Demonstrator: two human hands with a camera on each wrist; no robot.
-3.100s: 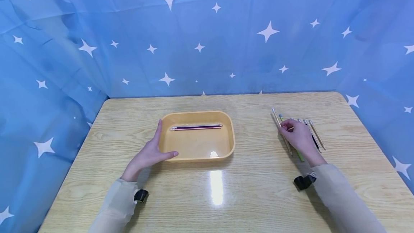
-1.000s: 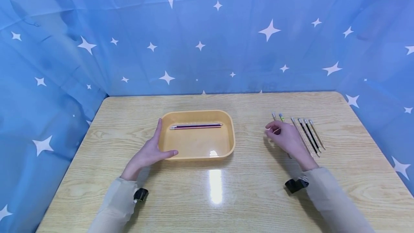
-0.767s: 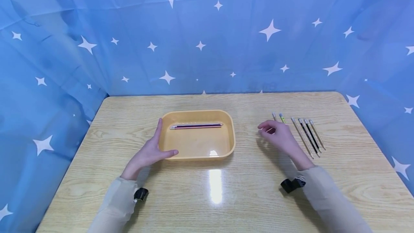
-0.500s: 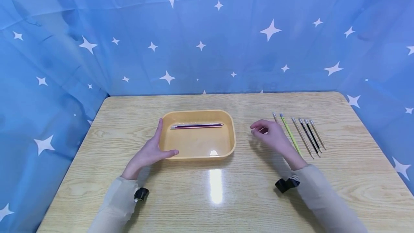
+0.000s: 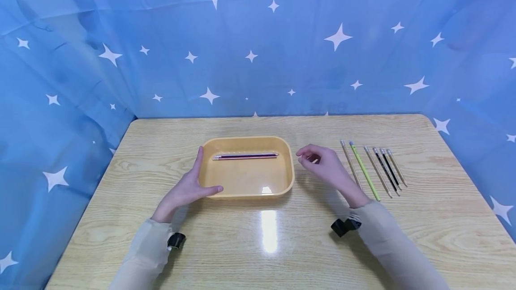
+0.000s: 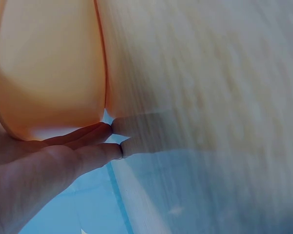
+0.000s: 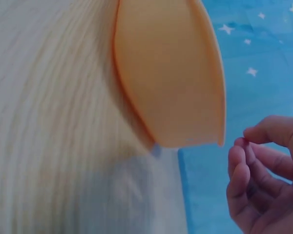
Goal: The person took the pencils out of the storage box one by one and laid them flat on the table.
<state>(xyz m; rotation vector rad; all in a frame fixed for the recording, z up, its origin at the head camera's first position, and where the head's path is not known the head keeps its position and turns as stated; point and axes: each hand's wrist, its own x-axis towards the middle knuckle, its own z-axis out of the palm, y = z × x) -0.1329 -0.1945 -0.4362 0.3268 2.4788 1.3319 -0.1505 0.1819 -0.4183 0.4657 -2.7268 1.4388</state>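
A yellow-orange tray (image 5: 246, 182) stands left of the table's middle, with a few dark striped pencils (image 5: 245, 156) lying lengthwise near its far wall. My left hand (image 5: 187, 189) rests at the tray's left end, fingers straight along the outer wall and thumb extended by the front rim. Just off the right end is my right hand (image 5: 322, 164), its fingers loosely curled and thumb near the index tip. The right wrist view shows nothing between those fingers (image 7: 239, 178). Behind this hand lie a slim brown pencil (image 5: 352, 164) and a lime-green pencil (image 5: 364, 171).
Farther right, a light brown pencil (image 5: 377, 171), dark pencils (image 5: 385, 171) and another brown pencil (image 5: 397, 168) lie slanted side by side on the wooden table (image 5: 225, 245). A blue star-patterned cloth (image 5: 258, 75) hangs along the table's far edge.
My right hand has moved left from the row of pencils to beside the tray. The leftmost pencil and the green one now lie uncovered. My left hand and the tray have stayed put.
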